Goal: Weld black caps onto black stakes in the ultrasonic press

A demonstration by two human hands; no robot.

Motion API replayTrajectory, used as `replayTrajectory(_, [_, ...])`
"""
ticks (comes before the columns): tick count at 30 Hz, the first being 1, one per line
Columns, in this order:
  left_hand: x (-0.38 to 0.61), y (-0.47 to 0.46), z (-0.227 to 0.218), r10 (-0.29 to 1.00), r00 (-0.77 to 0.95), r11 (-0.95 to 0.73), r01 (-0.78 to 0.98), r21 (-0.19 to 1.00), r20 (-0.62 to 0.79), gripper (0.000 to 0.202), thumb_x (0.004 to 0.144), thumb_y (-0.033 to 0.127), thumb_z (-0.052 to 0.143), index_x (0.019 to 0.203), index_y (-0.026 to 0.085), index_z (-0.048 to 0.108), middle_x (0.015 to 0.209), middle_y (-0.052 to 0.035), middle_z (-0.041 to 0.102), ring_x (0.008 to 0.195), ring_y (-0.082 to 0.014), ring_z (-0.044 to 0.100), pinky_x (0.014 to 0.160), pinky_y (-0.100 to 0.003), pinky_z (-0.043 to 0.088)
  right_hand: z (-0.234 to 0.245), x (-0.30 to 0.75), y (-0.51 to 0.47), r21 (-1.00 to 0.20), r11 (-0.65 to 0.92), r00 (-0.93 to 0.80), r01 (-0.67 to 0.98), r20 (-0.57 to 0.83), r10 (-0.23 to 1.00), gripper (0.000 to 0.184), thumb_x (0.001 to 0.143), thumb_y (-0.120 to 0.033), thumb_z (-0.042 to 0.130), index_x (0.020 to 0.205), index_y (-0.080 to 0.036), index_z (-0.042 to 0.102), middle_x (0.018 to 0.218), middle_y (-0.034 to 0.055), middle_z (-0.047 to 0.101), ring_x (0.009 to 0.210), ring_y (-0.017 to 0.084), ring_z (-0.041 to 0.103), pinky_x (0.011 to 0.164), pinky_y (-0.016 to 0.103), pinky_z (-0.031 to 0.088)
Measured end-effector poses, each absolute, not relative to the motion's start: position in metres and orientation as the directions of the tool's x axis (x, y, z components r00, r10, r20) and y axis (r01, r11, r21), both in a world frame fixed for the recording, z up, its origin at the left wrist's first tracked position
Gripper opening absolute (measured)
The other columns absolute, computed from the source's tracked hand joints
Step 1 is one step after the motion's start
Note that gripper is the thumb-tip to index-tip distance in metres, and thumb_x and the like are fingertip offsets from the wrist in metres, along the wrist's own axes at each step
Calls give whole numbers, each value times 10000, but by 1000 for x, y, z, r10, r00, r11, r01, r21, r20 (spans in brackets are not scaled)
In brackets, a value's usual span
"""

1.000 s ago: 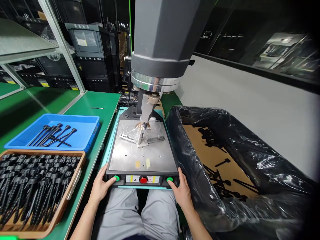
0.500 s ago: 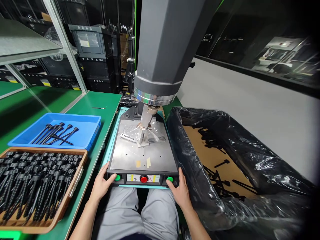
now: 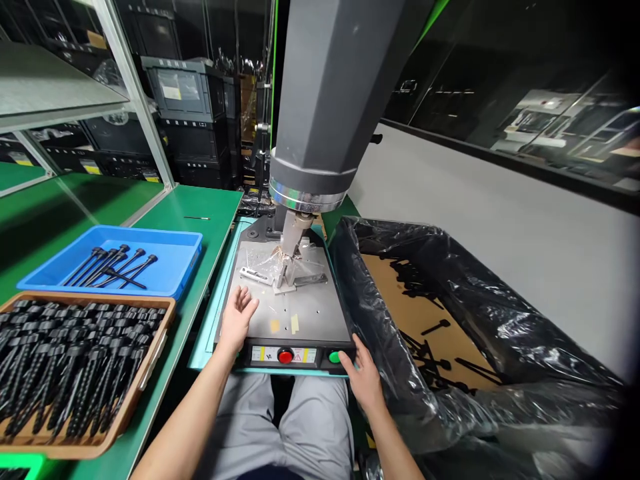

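Observation:
My left hand (image 3: 239, 320) hovers over the front left of the machine's metal plate (image 3: 310, 313), fingers apart and slightly curled, holding nothing. At the right front corner, my right hand (image 3: 363, 373) rests with its thumb at the green button (image 3: 335, 357) and its fingers spread along the side of the base. A red button (image 3: 285, 356) sits mid-panel. Beyond my left hand stands a metal fixture (image 3: 285, 280) wrapped in clear film, directly under the press head's metal tip (image 3: 293, 233). Whether a part sits in the fixture I cannot tell.
On the green bench at left, a brown tray (image 3: 173, 313) holds many black ribbed stems with caps. Behind it, a blue tray (image 3: 187, 263) holds several more. A bin lined with black plastic (image 3: 385, 327) stands at right, with black pieces on cardboard. The large press head (image 3: 320, 100) overhangs the plate.
My left hand has left the left green button and moved up and inward over the plate. My right hand has stayed by its button. The view has shifted slightly.

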State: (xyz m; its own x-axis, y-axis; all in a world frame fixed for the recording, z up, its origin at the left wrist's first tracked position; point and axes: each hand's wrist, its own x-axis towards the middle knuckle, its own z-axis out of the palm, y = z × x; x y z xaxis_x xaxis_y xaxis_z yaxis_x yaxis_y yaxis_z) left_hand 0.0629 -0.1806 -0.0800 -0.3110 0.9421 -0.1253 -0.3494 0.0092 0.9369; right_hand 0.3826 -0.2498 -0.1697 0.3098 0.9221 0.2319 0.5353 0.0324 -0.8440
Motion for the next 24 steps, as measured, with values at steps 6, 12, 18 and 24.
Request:
replayTrajectory(6, [75,-165,-68,965,-76,151,-626,765,-253,641,680,264,821,1236,172,517,987,-88,697,927,-180,683,858,-316,543,-133,346,-254,-927,155,428,341,300,853,436,832,-508,633,1101,-165,646,1154,164,647,1036,276,639,941,471,515])
replayTrajectory(12, [78,-180,-54,986,-36,94,-679,728,-161,590,661,169,815,1192,186,558,737,37,612,574,-68,592,520,-163,513,-111,272,-244,-992,-66,-12,-103,-66,998,456,803,-526,676,1061,-150,648,912,129,715,759,232,694,714,403,583])
replayTrajectory(18, [88,-185,-27,998,-31,15,-693,721,-50,677,666,157,805,1265,211,493,710,63,591,487,-40,529,433,-123,435,-97,194,-202,-996,28,-364,-82,56,930,277,866,-356,568,1092,-223,658,844,40,695,727,196,665,684,356,569])
replayTrajectory(24, [89,-183,-11,1000,-14,-20,-641,767,15,804,651,207,822,1349,212,422,707,50,615,486,-62,553,428,-140,446,-74,172,-147,-922,386,-109,34,380,918,356,853,-285,527,1192,-226,615,884,46,689,807,214,646,790,355,538])
